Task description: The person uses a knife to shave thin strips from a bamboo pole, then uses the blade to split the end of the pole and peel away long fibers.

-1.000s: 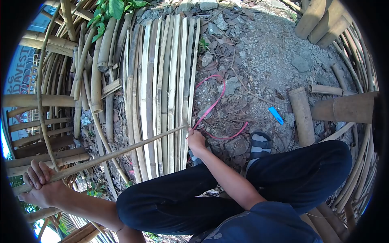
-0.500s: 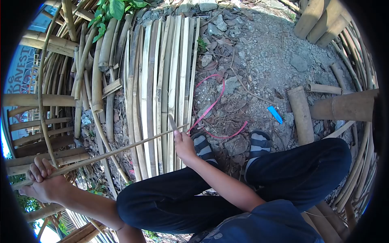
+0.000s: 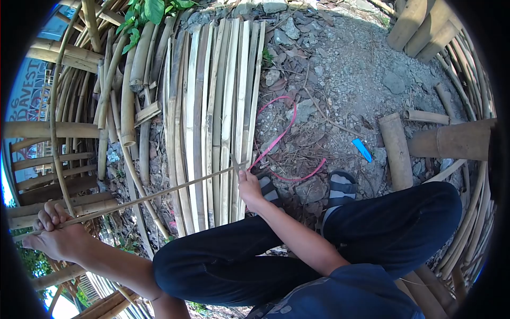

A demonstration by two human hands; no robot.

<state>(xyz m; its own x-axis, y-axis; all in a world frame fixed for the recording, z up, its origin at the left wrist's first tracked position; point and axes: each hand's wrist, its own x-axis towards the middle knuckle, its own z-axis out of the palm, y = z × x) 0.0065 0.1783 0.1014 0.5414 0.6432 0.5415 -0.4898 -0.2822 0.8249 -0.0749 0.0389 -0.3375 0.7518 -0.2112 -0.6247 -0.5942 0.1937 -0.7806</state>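
Note:
A long thin bamboo strip (image 3: pixel 154 195) runs at a slant from the far left across to my right hand. My left hand (image 3: pixel 58 236) has its fingers wrapped round the strip near its left end. In my right hand (image 3: pixel 249 190) is a knife (image 3: pixel 234 161), its narrow blade pointing up and crossing the strip close to its right end. Whether the edge bites into the strip is too small to tell. Beneath the strip lies a row of split bamboo slats (image 3: pixel 204 101), side by side on the ground.
A pink strap (image 3: pixel 281 134) curls on the stony ground by my sandalled feet (image 3: pixel 341 189). Further right are a blue piece (image 3: pixel 362 150) and a short bamboo length (image 3: pixel 396 151). Bamboo poles (image 3: pixel 58 131) form a frame on the left; thick bamboo (image 3: pixel 451 141) lies at right.
My right hand with the knife has moved right and slightly down, towards the strip's right end. The left hand still grips the strip, with its end raised slightly.

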